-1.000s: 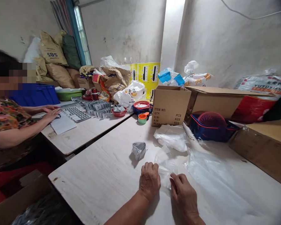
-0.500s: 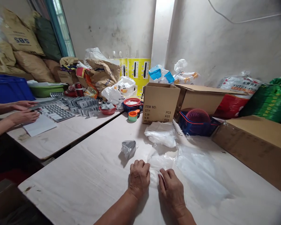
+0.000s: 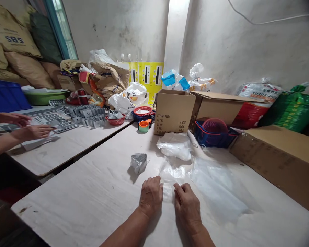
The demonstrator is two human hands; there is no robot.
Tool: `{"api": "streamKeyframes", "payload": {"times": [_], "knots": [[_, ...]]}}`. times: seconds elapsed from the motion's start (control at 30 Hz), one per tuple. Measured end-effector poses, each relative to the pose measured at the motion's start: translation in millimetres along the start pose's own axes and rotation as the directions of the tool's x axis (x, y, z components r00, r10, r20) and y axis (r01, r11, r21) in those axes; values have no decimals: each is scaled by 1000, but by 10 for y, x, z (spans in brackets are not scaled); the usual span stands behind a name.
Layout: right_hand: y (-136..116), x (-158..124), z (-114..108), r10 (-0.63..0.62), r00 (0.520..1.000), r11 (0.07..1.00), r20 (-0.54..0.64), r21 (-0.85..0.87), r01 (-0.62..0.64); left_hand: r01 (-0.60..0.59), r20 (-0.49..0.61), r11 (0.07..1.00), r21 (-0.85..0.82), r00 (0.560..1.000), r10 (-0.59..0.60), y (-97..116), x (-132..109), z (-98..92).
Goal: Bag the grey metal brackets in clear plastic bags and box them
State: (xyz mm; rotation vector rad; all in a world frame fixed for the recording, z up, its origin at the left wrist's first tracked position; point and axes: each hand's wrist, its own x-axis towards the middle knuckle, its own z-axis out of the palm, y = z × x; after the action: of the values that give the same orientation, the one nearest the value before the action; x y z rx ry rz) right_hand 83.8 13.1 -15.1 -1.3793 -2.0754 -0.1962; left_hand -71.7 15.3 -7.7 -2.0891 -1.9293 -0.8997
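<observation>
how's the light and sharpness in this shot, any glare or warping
Head view: soft daylight, the pale wall strip blown out; the left hand, right hand and silver packet are sharp, with soft shadows falling toward the camera and left; the clear bag shows faint sheen only; wide-angle stretch at the brown carton on the right, dark top-right corner.

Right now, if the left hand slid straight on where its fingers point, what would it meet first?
Likely the clear plastic bag just ahead of the left hand; the silvery pouch seems slightly left of that line, though depth is unclear.
</observation>
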Motion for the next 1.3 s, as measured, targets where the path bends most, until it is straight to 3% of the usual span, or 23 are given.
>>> {"api": "streamKeyframes", "payload": {"times": [0.4,0.7,0.93,1.17,1.3], "knots": [[-31,17,-36,32,997,999,67,29,-34,-3,36,1000,17,999,3,-12,16,-9],[-22,19,-31,-1,999,1000,-39,-4,1,20,20,999,48,1000,-21,-17,36,-40],[22,-32,18,4,999,1000,44,-10,-4,70,28,995,71,997,-72,19,16,-96],[122,-108,130,-34,998,998,54,-50,37,113,74,992,52,990,-116,15,-55,-71],[233,-192,251,-36,999,999,21,-3,36,-19,-27,1000,8,999,19,24,-86,-259]]}}
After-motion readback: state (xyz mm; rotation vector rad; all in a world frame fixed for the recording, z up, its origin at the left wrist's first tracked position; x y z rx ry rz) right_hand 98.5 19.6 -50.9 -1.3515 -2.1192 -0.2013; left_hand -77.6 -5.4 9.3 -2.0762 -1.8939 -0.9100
